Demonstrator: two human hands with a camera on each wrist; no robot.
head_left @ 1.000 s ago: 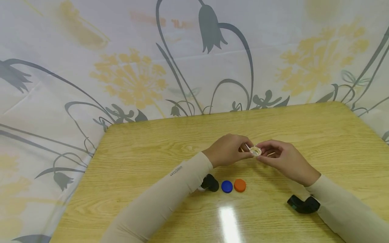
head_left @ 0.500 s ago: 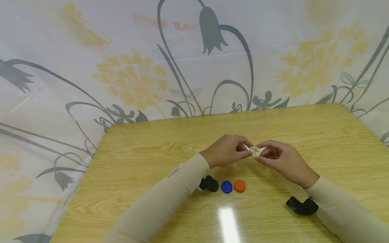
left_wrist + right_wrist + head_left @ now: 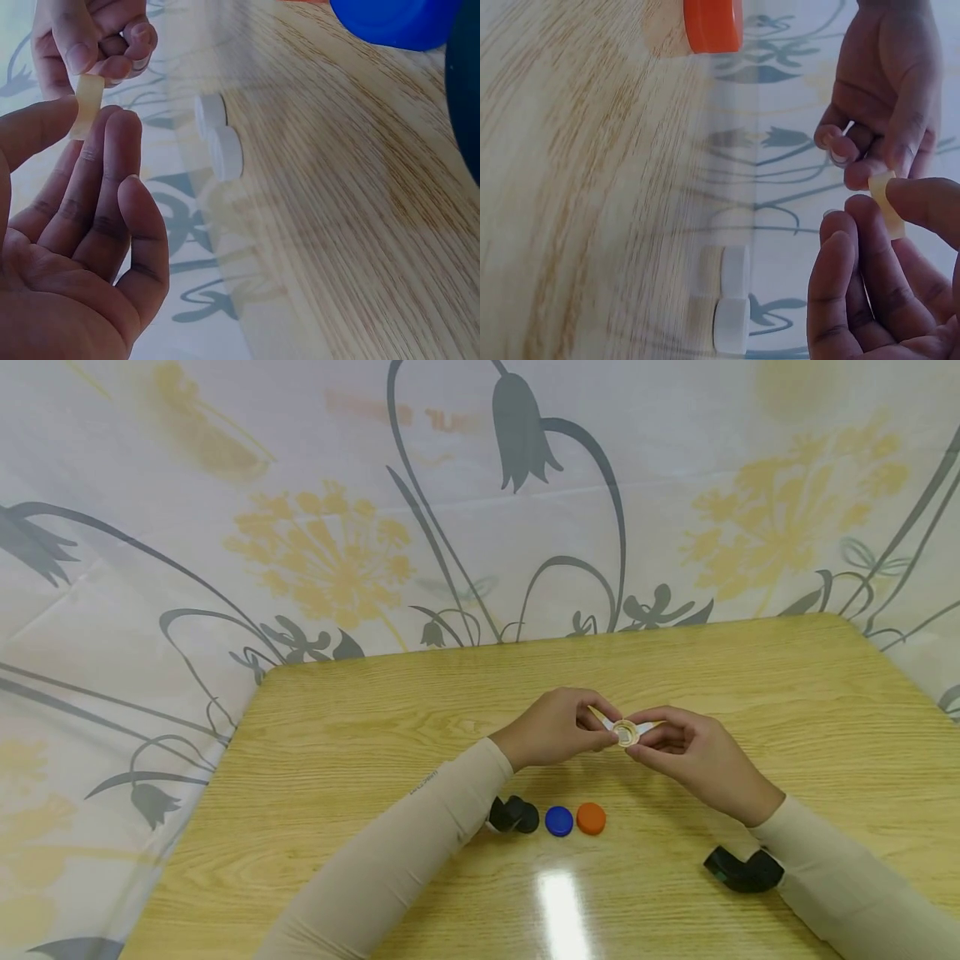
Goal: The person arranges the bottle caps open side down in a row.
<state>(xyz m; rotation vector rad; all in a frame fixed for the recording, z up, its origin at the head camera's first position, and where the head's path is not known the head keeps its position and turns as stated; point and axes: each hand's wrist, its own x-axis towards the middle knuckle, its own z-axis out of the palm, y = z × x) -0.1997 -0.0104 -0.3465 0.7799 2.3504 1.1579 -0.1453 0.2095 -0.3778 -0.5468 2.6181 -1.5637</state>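
Workpiece: small cream ring (image 3: 90, 96), poss. a tape roll (unconfirmed). Pos.: held off the table (image 3: 360, 718), btw. both hands, fwd & R of the blue cap (image 3: 558, 822) (ref. for all positions). White strips (image 3: 647, 727) show at its sides; can't tell if attached.

L hand (image 3: 557, 728): thumb & fingertips pinch one side of ring; remaining fingers loosely bent. R hand (image 3: 701, 758): thumb & fingertips pinch opp. side.

Step in hand (judged): two-handed handling of the ring. Next move prob. calls for a light, steady pinch on one side while the other hand works; part is small & may slip.

Containers: ring's hollow faces head cam.; something pale inside, can't ID. Blue cap & orange cap (image 3: 591, 818), just R of it: tops up, undersides hidden, contents unknown. White disc (image 3: 736, 271) + second white disc (image 3: 732, 325): on table, well apart from blue cap; contents, if any, not visible.

Black device at L wrist (image 3: 513, 814): just L of blue cap. Black device at R wrist (image 3: 744, 870): well R of it.
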